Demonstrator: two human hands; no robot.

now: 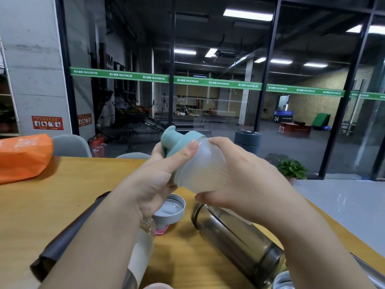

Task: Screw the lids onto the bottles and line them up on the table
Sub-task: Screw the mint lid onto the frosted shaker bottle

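I hold a frosted translucent bottle (205, 167) tilted in the air above the wooden table (52, 205). My right hand (239, 180) wraps around its body. My left hand (158, 174) grips its mint-green lid (177, 140), which sits on the bottle's neck. Below lie a smoky grey bottle (235, 236) on its side with no lid, a grey lid (169, 209) turned upside down, a pink cap (161, 230), a clear bottle with a white label (143, 243) and a dark matte bottle (66, 236) on its side.
An orange bag (23, 157) rests at the table's far left. Grey chair backs (70, 146) stand behind the table, with a glass wall beyond. A metal object (366, 270) pokes in at the lower right, near the table's right edge.
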